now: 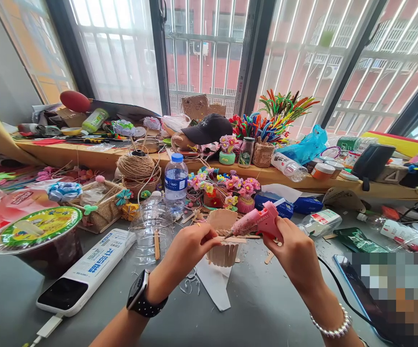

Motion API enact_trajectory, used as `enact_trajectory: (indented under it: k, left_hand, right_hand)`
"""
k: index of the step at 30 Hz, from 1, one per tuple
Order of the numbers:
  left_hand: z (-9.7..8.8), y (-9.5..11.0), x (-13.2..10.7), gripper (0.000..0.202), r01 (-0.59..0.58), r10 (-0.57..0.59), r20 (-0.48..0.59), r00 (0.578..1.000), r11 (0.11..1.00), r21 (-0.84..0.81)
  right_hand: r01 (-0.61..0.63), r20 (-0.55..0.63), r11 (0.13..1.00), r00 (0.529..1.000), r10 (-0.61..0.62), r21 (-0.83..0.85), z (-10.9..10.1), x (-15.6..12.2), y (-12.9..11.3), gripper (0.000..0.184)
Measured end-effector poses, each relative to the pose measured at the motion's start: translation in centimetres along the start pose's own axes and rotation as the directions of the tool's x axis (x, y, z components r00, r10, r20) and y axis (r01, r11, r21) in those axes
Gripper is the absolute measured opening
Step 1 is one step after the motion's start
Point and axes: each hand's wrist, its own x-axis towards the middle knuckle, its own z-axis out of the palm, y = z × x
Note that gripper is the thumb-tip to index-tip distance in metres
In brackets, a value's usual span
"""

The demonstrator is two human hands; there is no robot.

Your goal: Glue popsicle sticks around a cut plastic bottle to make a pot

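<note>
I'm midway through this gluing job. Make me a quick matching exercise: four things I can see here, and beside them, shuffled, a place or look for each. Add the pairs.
Things:
1. glue gun
2. stick
3. hat
4. bracelet

Place or look:
A. black, on the ledge
B. silver and beaded
C. pinched in the left hand
D. pink, gripped in the right hand

Pairs: 1-D, 2-C, 3-A, 4-B
</note>
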Motion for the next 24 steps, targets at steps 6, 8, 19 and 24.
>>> enact_trajectory:
  k: [6, 8, 19, 24]
  left_hand:
    - [0.03, 0.01, -0.01, 0.011, 0.013, -0.013, 0.013, 1.000, 1.000, 0.002]
    - [0.01, 0.04, -0.01, 0.011, 0.007, -0.008, 0.010, 1.000, 1.000, 0.008]
    - [0.10, -0.16, -0.06, 0.012, -0.017, 0.017, -0.006, 1.000, 1.000, -0.003]
    - [0.16, -0.16, -0.09, 0.011, -0.016, 0.017, -0.004, 1.000, 1.000, 0.014]
  right_hand:
    - [0.019, -0.006, 1.000, 1.000, -0.019, 0.013, -0.19, 0.08, 0.21, 0.016]
    - [0.023, -0.010, 1.000, 1.000, -0.023, 0.013, -0.28, 0.13, 0.21, 0.018]
    - [-0.009, 0.075, 0.999, 0.997, 0.007, 0.034, -0.77, 0.13, 0.85, 0.026]
    - [0.001, 0.076, 1.000, 0.997, -0.002, 0.012, -0.94, 0.18, 0.98, 0.026]
